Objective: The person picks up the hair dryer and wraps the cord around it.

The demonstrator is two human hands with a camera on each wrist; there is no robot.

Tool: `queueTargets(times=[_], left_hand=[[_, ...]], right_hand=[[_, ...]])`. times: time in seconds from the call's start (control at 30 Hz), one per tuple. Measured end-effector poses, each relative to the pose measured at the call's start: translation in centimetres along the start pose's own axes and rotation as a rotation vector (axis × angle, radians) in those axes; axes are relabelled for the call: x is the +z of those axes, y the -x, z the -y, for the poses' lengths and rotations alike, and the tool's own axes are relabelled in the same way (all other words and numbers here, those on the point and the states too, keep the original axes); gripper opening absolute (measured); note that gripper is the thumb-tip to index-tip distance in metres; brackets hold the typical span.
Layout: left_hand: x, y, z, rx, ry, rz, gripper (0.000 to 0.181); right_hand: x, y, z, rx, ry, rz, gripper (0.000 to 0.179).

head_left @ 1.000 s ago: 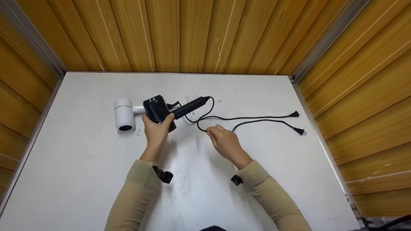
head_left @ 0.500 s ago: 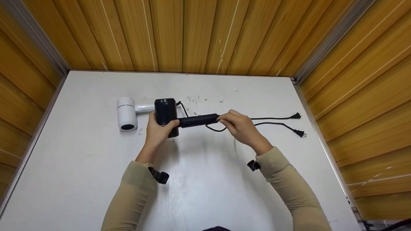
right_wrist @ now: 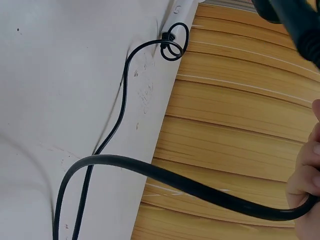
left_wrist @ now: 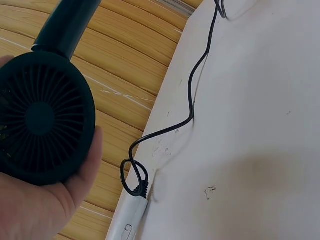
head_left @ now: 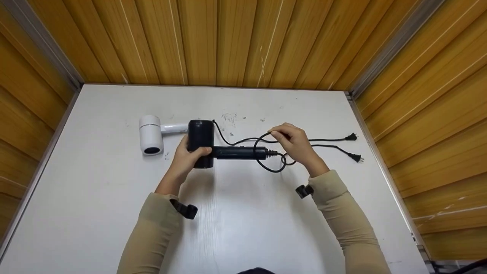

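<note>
Now holds the black hair dryer (head_left: 201, 133) with its handle (head_left: 239, 153) pointing straight to the right, not slanting toward the far right as a second ago. Has also brought the dryer a bit nearer and to the right. Has moved the right hand (head_left: 296, 144) farther off and more to the right, with the black cord (right_wrist: 200, 190) now in a loop across the end of the handle. Cannot tell about a full turn of cord round it. Has left the white hair dryer (head_left: 150, 133) in the same place on the far left part of the worktop (head_left: 228, 228), and the two plugs (head_left: 350, 137) on the right.

Grips the black hair dryer from the near left with the left hand (head_left: 186, 158), curled about its fat end, thumb by the start of the handle. Holds it up above the worktop, just to the right of the white hair dryer. Pinches the cord between thumb and fingers of the right hand, closed tight, just past the handle's end. Reaches in with both arms from the near side, in tan sleeves (head_left: 158, 232).
</note>
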State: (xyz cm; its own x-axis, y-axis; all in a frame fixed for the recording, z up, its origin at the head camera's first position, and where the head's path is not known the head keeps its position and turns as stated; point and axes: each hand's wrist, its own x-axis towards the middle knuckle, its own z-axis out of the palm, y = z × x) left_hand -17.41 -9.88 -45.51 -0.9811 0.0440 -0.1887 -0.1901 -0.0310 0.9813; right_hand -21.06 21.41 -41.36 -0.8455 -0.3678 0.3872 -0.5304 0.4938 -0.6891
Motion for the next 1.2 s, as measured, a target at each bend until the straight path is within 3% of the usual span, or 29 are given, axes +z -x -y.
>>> queueTargets(times=[0.17,0.33,0.4,0.5,0.7,0.87,1.2], left_hand=[[0.3,0.3,-0.5,0.017,0.138,0.021,0.063],[0.7,0.5,-0.9,0.035,0.224,-0.023,0.06],[0.8,0.6,-1.0,0.05,0.24,-0.046,0.061],[1.0,0.6,-1.3,0.081,0.26,-0.086,0.062],[1.2,0.5,-1.8,0.11,0.27,-0.195,0.064],[1.2,0.3,-1.8,0.121,0.31,-0.285,0.062],[1.3,0.1,-1.5,0.175,0.26,-0.401,0.066]], right_hand=[[0.8,0.2,-0.2,0.092,-0.092,-0.047,0.016],[2.3,0.5,1.1,0.219,-0.146,-0.065,0.014],[2.8,0.7,1.9,0.236,-0.135,-0.059,0.013],[3.5,0.9,2.9,0.196,-0.15,-0.039,0.013],[5.1,1.5,2.6,0.177,-0.214,0.007,0.019],[6.3,2.1,1.2,0.073,-0.167,-0.006,0.017],[5.8,3.0,3.4,-0.122,0.005,0.077,0.021]])
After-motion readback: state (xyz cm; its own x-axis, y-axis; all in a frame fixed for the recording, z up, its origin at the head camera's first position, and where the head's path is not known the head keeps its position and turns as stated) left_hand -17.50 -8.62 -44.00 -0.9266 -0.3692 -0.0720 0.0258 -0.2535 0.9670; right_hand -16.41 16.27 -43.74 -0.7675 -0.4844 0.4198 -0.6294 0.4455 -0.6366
